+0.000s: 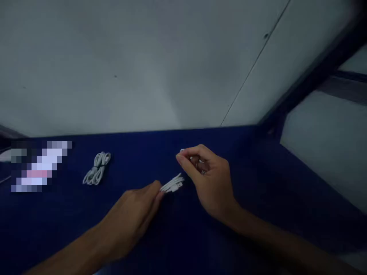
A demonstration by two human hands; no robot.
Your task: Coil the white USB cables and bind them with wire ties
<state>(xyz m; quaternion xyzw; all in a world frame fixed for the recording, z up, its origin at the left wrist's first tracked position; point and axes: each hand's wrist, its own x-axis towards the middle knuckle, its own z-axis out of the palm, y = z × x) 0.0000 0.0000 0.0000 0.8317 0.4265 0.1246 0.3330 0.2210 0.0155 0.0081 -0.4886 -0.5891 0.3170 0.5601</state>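
My left hand (pixel 137 214) is closed on one end of a folded white cable (pixel 173 184), low over the blue surface in the middle of the view. The cable's loops and a plug stick out to the right of its fingertips. Just above and to the right, my right hand (pixel 210 177) is closed, thumb and forefinger pinched together. A small white bit shows at its fingertips and something pale shows inside the curled fingers, too small to make out. A second white cable (pixel 97 168), bundled with a dark tie at its waist, lies to the left, touched by neither hand.
The blue surface (pixel 137 152) runs up to a pale grey wall (pixel 129 76). At the far left are a pixelated bright object (pixel 46 166) and a whitish rounded thing (pixel 13 154). A dark frame and more grey panels (pixel 323 141) stand on the right.
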